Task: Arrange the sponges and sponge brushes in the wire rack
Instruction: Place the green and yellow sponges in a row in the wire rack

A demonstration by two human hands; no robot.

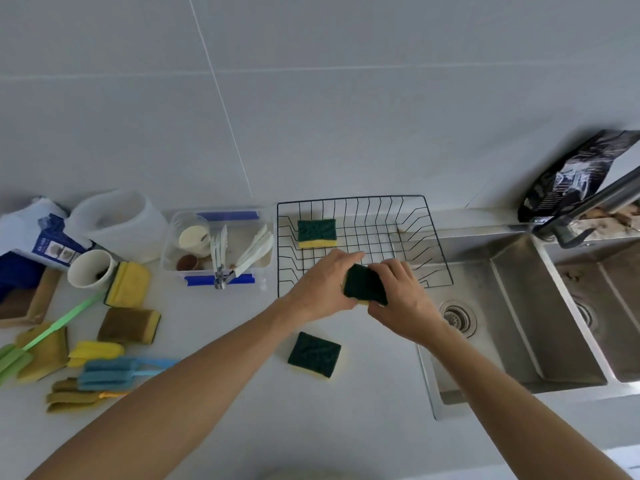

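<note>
A green-topped, yellow-bottomed sponge (365, 284) is held between both hands above the front edge of the black wire rack (437, 241). The left hand (323, 285) wraps its left end from above, fingers curled over the top; the right hand (403, 299) clasps the right end, thumb and fingers closed on it. Both forearms reach in from the bottom of the view.

Inside the rack, near its back left corner, a second green and yellow sponge (317, 233) lies flat. A third one (314, 355) sits on the white counter (242, 393), just in front of the hands and outside the rack.

Right of the rack is a steel sink (512, 341) with a round drain, and a tap (588, 206) over it. Left of the rack stands a clear plastic tub (218, 247) with blue clips, holding small items. Further left lie worn yellow sponges (128, 284), a brownish sponge (129, 326), a blue sponge brush (117, 372), a green-handled brush (45, 337) and a white cup (90, 268).
</note>
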